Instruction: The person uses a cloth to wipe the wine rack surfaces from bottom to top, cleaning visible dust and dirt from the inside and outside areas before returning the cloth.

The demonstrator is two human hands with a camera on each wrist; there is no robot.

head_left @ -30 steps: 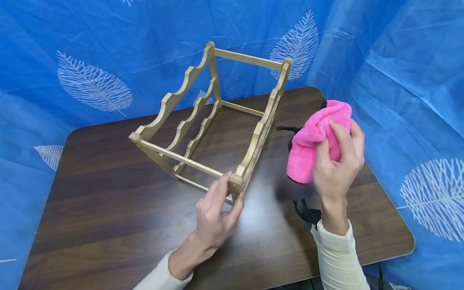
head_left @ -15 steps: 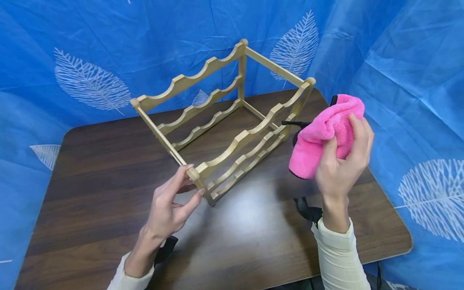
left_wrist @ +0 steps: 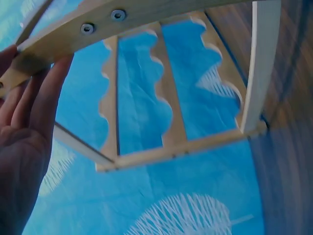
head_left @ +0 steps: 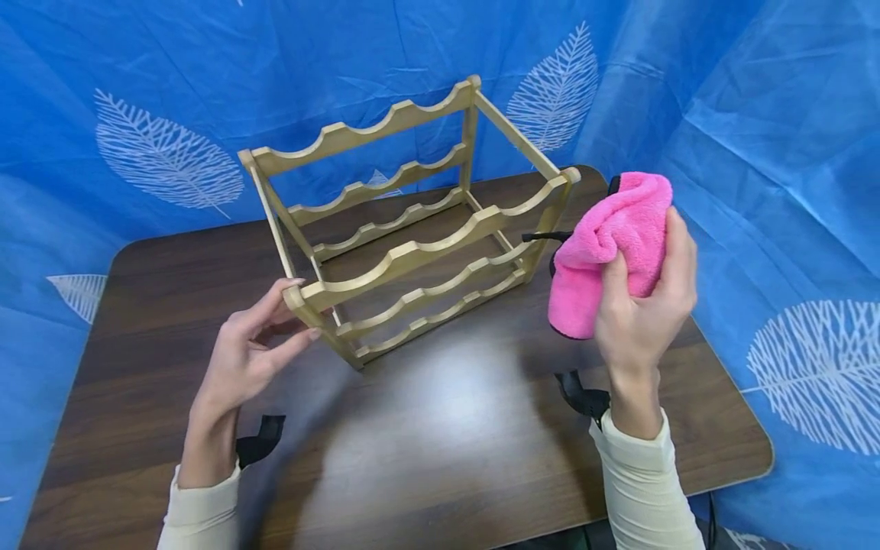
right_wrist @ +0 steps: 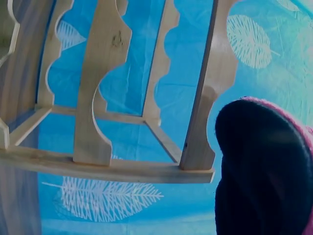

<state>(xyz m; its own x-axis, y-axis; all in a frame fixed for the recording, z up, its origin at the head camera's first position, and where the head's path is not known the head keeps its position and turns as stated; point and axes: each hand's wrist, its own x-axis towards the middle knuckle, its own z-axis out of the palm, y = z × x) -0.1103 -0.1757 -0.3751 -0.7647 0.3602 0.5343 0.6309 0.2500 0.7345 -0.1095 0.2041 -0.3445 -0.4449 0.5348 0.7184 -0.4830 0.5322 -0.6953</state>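
Rack [head_left: 406, 261] sits at 12 o'clock on the tabletop [head_left: 440, 458] | left hand [head_left: 250, 347]: fingers pinch its 8 o'clock corner | right hand [head_left: 642, 313]: fingers squeeze pink cloth [head_left: 577, 298], 3 o'clock of rack | step: likely setting the rack's angle | next: seems to need a steady rack, cloth against wood

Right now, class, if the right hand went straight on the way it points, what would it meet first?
Beyond the pink cloth it holds, the right hand would probably meet the blue curtain first; the wooden rack appears off to its left. Depth is hard to judge.
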